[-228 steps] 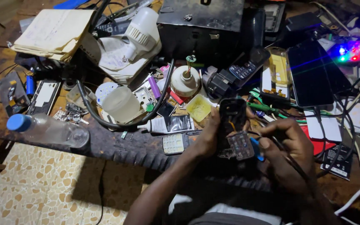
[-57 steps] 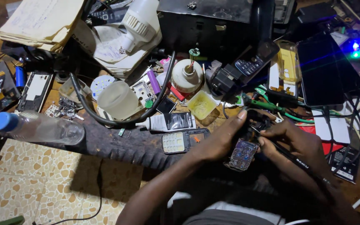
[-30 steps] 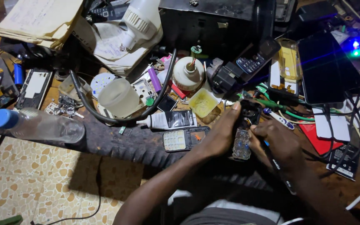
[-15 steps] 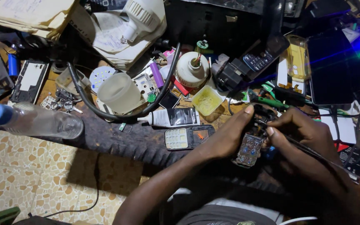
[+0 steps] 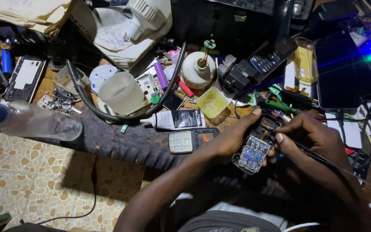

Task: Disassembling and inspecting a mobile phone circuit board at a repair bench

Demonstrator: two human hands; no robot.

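Head view: opened phone held at bench edge, thin tool applied to its upper end

Head view shows the phone, front removed and its board exposed, held tilted just over the near edge of the bench; the left hand is clamped round its left side, forefinger reaching to the top end; the right hand is closed in a pinch on a thin tool whose tip meets the phone's upper part; the exact contact point is too small to make out.

Judgement on the step: the left grip should stay firm with the phone braced against the bench; the tip wants light pressure and a low angle, so it does not slip across the board; the dim light argues for slow work.

Around it: a keypad cover lies just left of the hands; a glue tube beyond it; a yellow tub near; a plastic bottle lies well apart at the left.

Against the frame half a second earlier: both hands keep the same hold on phone and tool; the bench items have not moved; only the camera has shifted slightly.
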